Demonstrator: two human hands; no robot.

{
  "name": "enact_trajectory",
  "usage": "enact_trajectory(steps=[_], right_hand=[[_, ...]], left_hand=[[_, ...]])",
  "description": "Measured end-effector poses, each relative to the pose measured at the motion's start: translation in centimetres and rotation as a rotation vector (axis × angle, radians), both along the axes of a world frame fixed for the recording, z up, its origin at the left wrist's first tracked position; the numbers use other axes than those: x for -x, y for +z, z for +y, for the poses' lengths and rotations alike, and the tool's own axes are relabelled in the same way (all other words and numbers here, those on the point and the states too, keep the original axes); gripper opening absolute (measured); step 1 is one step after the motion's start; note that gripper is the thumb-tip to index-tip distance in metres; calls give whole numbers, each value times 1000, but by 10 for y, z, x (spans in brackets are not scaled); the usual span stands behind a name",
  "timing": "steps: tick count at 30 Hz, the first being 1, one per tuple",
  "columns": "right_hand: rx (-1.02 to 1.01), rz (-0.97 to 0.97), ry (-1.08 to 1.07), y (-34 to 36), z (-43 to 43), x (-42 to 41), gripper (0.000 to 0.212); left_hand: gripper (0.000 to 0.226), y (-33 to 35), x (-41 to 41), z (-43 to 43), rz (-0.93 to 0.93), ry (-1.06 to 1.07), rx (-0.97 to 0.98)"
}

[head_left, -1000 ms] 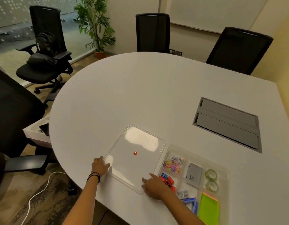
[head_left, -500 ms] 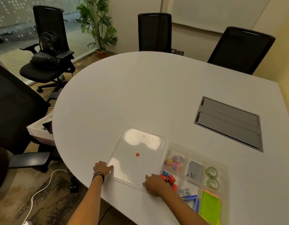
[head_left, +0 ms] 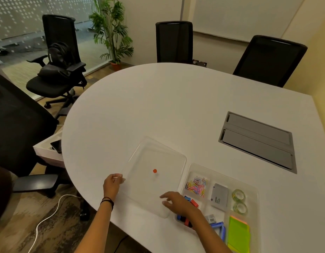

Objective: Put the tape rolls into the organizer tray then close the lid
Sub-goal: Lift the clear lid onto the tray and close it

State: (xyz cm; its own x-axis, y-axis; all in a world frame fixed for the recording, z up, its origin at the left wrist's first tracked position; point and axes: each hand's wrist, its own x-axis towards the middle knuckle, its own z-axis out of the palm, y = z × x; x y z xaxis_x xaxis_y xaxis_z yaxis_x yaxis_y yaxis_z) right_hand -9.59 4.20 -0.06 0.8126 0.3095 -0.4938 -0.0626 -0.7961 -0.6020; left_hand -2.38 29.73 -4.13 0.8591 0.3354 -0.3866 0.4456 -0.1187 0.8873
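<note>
1. White table: the clear lid lies open near the near edge, with its left edge tilted up. The organizer tray sits just right of it.
2. Two tape rolls lie in the tray's right compartment, well apart from both hands.
3. The lid's outline is faint, as clear plastic on white. The tray's near-right corner is cut off by the frame.
4. Left hand: fingers pinched on the lid's left edge.
5. Right hand: fingers loosely spread over the lid's near-right corner. Contact cannot be made out. It holds nothing.
</note>
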Motion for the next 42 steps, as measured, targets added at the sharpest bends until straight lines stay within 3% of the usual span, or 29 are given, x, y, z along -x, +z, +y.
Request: enact_trajectory(steps=[9, 15, 22, 31, 35, 39, 42], right_hand=[[-260, -236, -311, 52, -40, -13, 26], [-370, -374, -485, 90, -84, -10, 20], [-372, -565, -679, 119, -133, 9, 26], [-463, -525, -755, 128, -169, 47, 60], [-670, -522, -760, 132, -179, 62, 51], [-804, -688, -937, 136, -187, 78, 27], [-838, -796, -1099, 133, -193, 88, 42]], left_hand=[[8, 84, -25, -29, -389, 56, 102], [5, 156, -30, -52, -657, -67, -1], [11, 220, -18, -79, -810, -283, -47], [14, 263, -1, -115, -906, -385, 77], [14, 267, 4, -138, -881, -449, 205], [5, 257, 4, -168, -803, -478, 308], [7, 238, -1, -191, -730, -508, 338]])
